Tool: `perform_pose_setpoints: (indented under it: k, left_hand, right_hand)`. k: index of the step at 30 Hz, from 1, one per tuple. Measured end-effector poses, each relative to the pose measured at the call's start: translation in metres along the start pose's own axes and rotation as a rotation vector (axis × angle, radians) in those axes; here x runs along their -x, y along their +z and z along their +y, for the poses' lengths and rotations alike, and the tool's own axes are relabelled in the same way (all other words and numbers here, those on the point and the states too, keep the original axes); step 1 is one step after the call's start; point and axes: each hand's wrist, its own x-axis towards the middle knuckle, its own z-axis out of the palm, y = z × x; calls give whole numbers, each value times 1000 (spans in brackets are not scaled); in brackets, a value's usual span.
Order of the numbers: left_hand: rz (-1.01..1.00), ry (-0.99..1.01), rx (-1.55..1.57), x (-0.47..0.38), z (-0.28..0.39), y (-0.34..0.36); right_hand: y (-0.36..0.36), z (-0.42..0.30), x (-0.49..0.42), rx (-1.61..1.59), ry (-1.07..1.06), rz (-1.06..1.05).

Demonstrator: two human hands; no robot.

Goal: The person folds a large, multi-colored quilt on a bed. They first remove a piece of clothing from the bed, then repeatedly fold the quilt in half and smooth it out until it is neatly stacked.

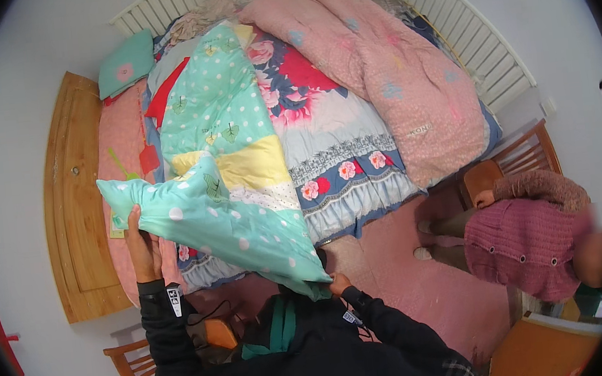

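A green quilt with white dots and yellow patches (207, 115) runs lengthwise over the left part of the bed. Its near end is raised off the mattress between my hands. My left hand (143, 246) grips the left corner, thumb up along the cloth. At the lower right corner, close to my body, my right hand (339, 284) pinches the edge. Beneath the quilt lies a flowered bedspread (335, 122) with a ruffled border. Whatever lies directly under the raised end is hidden.
A pink quilt (416, 90) covers the bed's right side. A folded green bundle (126, 63) and a red fly swatter (150, 158) lie at left. Someone in a purple garment (518, 246) stands at right near a wooden chair (526, 152). Another chair (133, 364) is at lower left.
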Motion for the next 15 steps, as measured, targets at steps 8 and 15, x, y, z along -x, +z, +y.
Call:
perform_pose_setpoints:
  k: [8,15]
  left_hand:
    - [80,-54,-141,-22,-54,-79]
    - [417,-431,-282,14,-161,-234]
  right_hand:
    - [-60,14,13,-208,241,-106]
    - [-96,-15,-4,34,281,18]
